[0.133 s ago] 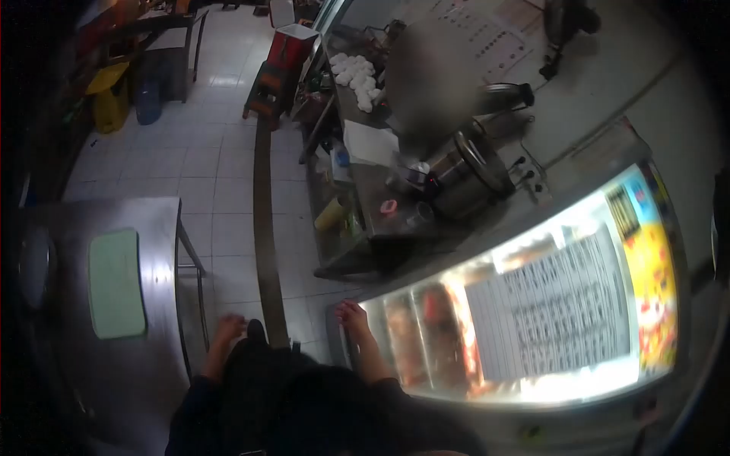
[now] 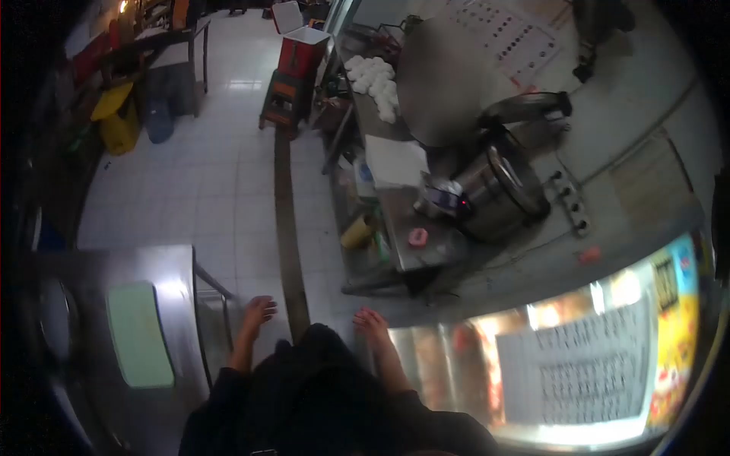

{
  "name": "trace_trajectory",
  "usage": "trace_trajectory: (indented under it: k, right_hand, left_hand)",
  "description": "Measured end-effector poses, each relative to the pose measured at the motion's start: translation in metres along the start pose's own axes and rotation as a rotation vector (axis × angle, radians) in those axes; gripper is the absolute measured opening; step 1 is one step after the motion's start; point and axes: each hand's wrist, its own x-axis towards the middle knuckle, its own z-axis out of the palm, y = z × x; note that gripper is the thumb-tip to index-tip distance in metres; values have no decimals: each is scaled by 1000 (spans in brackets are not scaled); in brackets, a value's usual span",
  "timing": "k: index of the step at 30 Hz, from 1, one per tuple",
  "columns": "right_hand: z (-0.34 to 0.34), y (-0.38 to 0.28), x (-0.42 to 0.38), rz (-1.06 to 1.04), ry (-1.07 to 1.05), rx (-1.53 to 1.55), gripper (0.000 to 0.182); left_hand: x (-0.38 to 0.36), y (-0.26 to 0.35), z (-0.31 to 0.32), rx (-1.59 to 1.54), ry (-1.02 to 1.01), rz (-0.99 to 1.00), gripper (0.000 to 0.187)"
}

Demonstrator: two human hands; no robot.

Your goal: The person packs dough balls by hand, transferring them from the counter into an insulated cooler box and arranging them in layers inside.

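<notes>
My left hand (image 2: 260, 311) hangs over the tiled floor, fingers extended and nothing in it. It is nearest to the steel table (image 2: 187, 304), which bears a pale green cutting board (image 2: 140, 334). Just left of the lit glass display case (image 2: 449, 365) my right hand (image 2: 370, 322) hovers with its fingers apart, also holding nothing. A large printed sheet (image 2: 574, 365) covers much of the case's glass. Both forearms reach forward on either side of my dark clothing.
A steel counter (image 2: 414, 254) stands ahead on the right, bearing a big metal pot (image 2: 494, 190), a pink item (image 2: 417, 237) and white rounded pieces (image 2: 372, 83). Farther off are a red cooler box (image 2: 300, 57) on a stool (image 2: 285, 102), a yellow bin (image 2: 115, 121) and a blue water jug (image 2: 159, 121).
My view has tilted up, so the table, counter and display case sit lower in it. My left hand has come forward, its fingers showing more clearly. Both hands stay empty.
</notes>
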Motion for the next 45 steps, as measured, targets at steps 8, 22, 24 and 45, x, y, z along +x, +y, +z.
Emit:
trace_trajectory:
  k: [8,22,24,45]
  right_hand:
    - [86,-216,283,-611,273,-22,25]
    - [256,-621,735,-619,170,-111,34]
    - [270,-638,772,-642,248,-51,33]
    - [262,-901,1195,-460,767,-1456,80]
  left_hand:
    - [319,139,51,-173,194,-252,43]
    - [706,482,116,-326,81,-19,52]
    - [763,529,113,-256,24,-49,51]
    - [1191,921,398,218,-650,72,42]
